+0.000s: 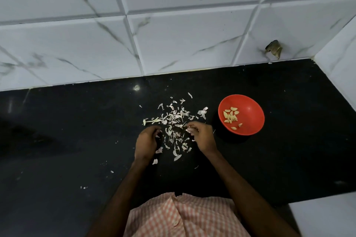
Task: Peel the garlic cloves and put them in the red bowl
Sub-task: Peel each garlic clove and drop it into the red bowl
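Note:
A red bowl [250, 113] stands on the black counter to the right, with several peeled garlic cloves [230, 115] in it. A litter of pale garlic skins [174, 119] lies in the middle of the counter. My right hand [202, 136] hovers at the right edge of the skins and pinches a small pale garlic clove [189, 130] at its fingertips. My left hand [146, 142] is at the left edge of the skins with its fingers curled downward; what is under them is hidden.
The black counter [77, 131] meets a white marble-tiled wall [173, 44] at the back and a side wall at the right. A dark hole [273, 48] breaks the tile near the corner. A white surface [323, 217] lies at the lower right.

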Demonstrator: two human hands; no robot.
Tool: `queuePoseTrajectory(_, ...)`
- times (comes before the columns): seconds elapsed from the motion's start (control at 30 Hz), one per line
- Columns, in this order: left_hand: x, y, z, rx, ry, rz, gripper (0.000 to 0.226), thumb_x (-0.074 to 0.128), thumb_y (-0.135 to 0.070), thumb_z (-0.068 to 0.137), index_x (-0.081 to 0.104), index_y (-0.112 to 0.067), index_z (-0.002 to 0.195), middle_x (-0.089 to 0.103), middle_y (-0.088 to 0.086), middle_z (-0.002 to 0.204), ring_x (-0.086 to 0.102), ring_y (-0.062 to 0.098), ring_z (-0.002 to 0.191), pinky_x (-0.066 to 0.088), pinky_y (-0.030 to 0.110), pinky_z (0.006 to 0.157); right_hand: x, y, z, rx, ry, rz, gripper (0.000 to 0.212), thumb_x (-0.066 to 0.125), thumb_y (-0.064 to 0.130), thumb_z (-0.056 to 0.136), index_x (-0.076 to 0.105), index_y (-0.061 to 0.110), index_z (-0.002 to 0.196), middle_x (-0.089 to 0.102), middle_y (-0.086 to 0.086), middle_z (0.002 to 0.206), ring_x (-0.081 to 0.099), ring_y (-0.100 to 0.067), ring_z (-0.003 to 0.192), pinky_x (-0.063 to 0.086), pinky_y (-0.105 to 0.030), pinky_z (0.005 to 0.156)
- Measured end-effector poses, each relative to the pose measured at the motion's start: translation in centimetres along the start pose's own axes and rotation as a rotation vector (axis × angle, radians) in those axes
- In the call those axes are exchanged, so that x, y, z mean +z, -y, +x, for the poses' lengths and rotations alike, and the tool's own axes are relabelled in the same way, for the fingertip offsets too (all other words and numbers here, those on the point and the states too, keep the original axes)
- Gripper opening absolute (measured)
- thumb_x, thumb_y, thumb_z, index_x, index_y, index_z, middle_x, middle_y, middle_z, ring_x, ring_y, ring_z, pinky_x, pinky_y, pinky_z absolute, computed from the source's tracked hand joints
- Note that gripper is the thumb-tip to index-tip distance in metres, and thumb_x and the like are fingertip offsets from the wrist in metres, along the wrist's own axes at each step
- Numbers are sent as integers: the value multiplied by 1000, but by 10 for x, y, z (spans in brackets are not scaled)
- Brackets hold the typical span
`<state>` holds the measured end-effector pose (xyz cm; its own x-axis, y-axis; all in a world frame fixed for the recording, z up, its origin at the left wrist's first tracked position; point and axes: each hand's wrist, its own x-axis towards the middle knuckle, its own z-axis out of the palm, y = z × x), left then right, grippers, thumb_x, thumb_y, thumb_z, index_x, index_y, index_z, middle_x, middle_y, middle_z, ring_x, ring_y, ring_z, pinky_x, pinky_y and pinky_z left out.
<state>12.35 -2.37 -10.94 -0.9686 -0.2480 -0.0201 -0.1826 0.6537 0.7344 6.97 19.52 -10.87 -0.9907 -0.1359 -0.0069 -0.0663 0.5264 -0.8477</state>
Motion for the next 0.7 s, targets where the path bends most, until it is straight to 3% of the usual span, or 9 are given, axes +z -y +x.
queuePoseTrajectory(0.1, -3, -10, 14, 41, 10, -22, 13, 60, -16, 101, 72, -14, 106, 73, -1, 101, 68, 15, 90, 54, 33, 79, 1, 5, 3, 94, 2, 59, 26, 68, -8, 88, 78, 10, 104, 77, 2, 97, 71, -5, 91, 56, -22, 86)
queuePoseTrajectory(0.23, -2, -16, 50, 122, 85, 125, 19, 59, -34, 101, 70, -20, 106, 74, -2, 93, 68, 14, 77, 57, 36, 73, 2, 10, 4, 78, 55, 45, 39, 58, -16, 89, 75, 9, 114, 75, 0, 112, 68, -4, 106, 50, -12, 94)
queuePoseTrajectory(0.33, 0, -22, 78, 220, 103, 254, 18, 55, -16, 102, 70, -15, 112, 70, 6, 110, 64, 24, 98, 55, 40, 81, -1, 14, 3, 106, -15, 99, 25, 66, -9, 89, 75, 10, 102, 77, -1, 101, 72, -6, 96, 55, -20, 89)
queuePoseTrajectory(0.43, 5, -24, 100, 329, 243, 313, 34, 52, -10, 102, 64, -17, 132, 57, 4, 140, 51, 26, 125, 51, 46, 98, -5, 15, 2, 82, -13, 21, 15, 69, -1, 91, 74, 11, 97, 75, 1, 90, 72, -9, 81, 59, -29, 79)
queuePoseTrajectory(0.53, 10, -21, 109, 394, 481, 439, 48, 51, -11, 103, 50, -27, 148, 38, 0, 159, 33, 27, 144, 43, 49, 111, 4, 20, 0, -115, 70, -218, 20, 60, -2, 96, 74, 5, 108, 74, -8, 103, 69, -18, 92, 55, -29, 85)
queuePoseTrajectory(0.6, 12, -17, 107, 412, 515, 503, 49, 55, -9, 100, 51, -24, 147, 40, 1, 157, 35, 27, 143, 46, 50, 108, 18, 22, -2, -208, 183, -311, 23, 60, -1, 96, 71, 2, 116, 69, -13, 113, 65, -24, 103, 52, -35, 92)
queuePoseTrajectory(0.7, 9, -10, 99, 456, 423, 471, 31, 59, -4, 97, 66, -10, 126, 57, 9, 129, 57, 30, 120, 54, 44, 93, 35, 17, -9, -342, 333, -474, 30, 64, -1, 90, 69, 4, 120, 63, -15, 123, 57, -30, 115, 49, -41, 100)
